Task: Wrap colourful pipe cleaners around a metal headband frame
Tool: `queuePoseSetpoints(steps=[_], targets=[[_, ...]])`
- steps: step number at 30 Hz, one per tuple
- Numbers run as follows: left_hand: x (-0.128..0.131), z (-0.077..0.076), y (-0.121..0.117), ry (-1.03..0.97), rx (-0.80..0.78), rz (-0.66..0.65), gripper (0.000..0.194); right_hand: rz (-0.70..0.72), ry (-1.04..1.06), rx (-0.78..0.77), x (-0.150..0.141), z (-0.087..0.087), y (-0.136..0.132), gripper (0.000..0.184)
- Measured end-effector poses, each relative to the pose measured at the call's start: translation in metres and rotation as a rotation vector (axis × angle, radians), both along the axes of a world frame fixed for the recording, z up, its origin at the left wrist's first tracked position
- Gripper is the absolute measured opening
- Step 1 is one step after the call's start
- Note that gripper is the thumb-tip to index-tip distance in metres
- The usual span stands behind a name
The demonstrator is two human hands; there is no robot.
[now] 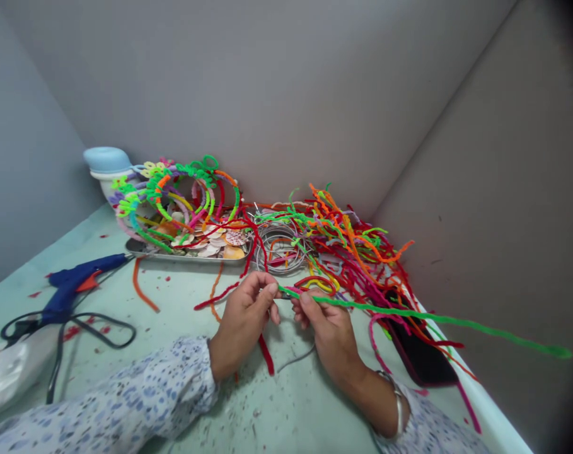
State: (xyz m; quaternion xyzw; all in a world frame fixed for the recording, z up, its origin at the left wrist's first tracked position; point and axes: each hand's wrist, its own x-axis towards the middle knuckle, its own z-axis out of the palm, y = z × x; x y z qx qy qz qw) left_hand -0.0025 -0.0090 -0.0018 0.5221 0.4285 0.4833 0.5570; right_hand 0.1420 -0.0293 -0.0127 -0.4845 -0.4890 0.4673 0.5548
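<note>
My left hand [246, 318] and my right hand [324, 328] meet over the pale green table [182, 315]. Both pinch a long green pipe cleaner [437, 320] near its left end. The cleaner runs far out to the right, past the table edge. A red pipe cleaner [266, 354] and a thin grey wire [295, 359] hang below my hands; I cannot tell which fingers hold them. A tangled heap of coloured pipe cleaners [352, 249] lies just behind my right hand.
A metal tray [186, 255] with shells and pipe-cleaner headbands sits at the back. Wire hoops [279, 249] lie beside it. A blue glue gun [75, 284] with a black cord is at the left. A dark phone [421, 359] lies at the right edge. Grey walls enclose the corner.
</note>
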Motion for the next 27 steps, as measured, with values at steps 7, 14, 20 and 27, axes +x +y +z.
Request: queuePoseSetpoints(steps=[7,14,20,27], targets=[[-0.001,0.000,0.001,0.089,0.034,-0.007,0.019,-0.038,-0.087,0.054,0.006,-0.008,0.001,0.028],[-0.003,-0.005,0.004,0.159,0.078,-0.120,0.020,-0.072,-0.056,0.025,0.008,-0.008,0.004,0.032],[-0.007,0.000,0.003,0.462,0.223,-0.069,0.016,-0.058,-0.101,0.069,0.009,-0.010,0.003,0.030],[-0.008,-0.001,0.005,0.624,0.443,0.011,0.016,-0.070,-0.168,0.081,0.008,-0.011,0.003,0.032]])
